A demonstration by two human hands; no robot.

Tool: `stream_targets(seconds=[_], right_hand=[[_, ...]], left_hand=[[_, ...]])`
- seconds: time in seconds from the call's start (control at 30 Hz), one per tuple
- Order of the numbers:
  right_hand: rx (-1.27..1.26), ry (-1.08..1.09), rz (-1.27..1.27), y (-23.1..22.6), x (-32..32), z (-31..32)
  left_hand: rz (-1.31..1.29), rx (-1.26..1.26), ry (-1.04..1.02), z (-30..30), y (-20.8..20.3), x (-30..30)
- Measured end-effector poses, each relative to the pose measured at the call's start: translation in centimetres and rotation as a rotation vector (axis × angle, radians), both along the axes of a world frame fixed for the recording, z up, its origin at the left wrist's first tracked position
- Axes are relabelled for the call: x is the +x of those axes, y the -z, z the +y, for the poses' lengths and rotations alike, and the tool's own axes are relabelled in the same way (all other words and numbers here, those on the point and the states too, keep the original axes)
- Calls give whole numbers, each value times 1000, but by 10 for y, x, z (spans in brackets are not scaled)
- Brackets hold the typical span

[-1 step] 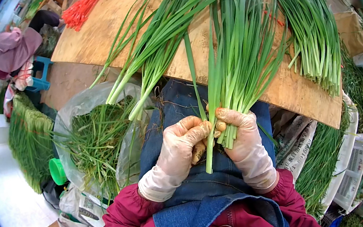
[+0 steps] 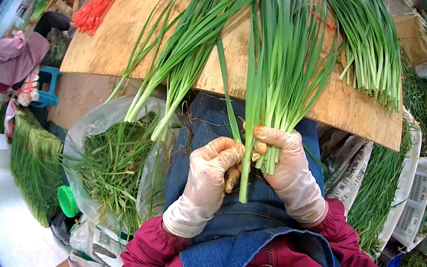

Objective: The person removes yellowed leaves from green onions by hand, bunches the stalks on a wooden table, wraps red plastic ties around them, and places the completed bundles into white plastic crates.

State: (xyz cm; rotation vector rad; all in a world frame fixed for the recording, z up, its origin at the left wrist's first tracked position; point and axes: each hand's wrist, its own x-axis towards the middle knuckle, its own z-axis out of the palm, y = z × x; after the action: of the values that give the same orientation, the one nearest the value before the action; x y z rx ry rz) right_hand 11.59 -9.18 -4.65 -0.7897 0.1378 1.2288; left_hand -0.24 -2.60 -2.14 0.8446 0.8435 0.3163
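Observation:
Both hands wear thin whitish gloves with brown-stained fingertips. My right hand is closed round the lower stalks of a bunch of garlic chives, whose leaves fan out over the board. One thicker stalk sticks out lower than the others, between my hands. Beside it, my left hand pinches the lower end of a single long chive leaf. Its other fingers are curled and partly hidden. Loose chives lie to the left on the wooden board, and a tidy bunch lies to the right.
Left of my lap stands a clear plastic bag full of leaf scraps. Red ties lie on the board's far left. More chives stand at the right. A person in purple bends near a blue stool.
My left hand has shifted slightly left, and the pinched leaf with it. The lower end of the thick stalk has swung a little to the left. My right hand stays in place.

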Motion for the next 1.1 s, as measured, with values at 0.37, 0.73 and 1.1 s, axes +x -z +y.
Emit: stream_targets(seconds=[0.37, 0.73, 1.1], right_hand=[[116, 36, 124, 3, 5, -2], [40, 42, -29, -3, -5, 3], [34, -16, -163, 1, -1, -4]], left_hand=[[274, 358, 129, 6, -15, -69], [678, 1200, -47, 7, -7, -127], [63, -36, 265, 5, -12, -22]])
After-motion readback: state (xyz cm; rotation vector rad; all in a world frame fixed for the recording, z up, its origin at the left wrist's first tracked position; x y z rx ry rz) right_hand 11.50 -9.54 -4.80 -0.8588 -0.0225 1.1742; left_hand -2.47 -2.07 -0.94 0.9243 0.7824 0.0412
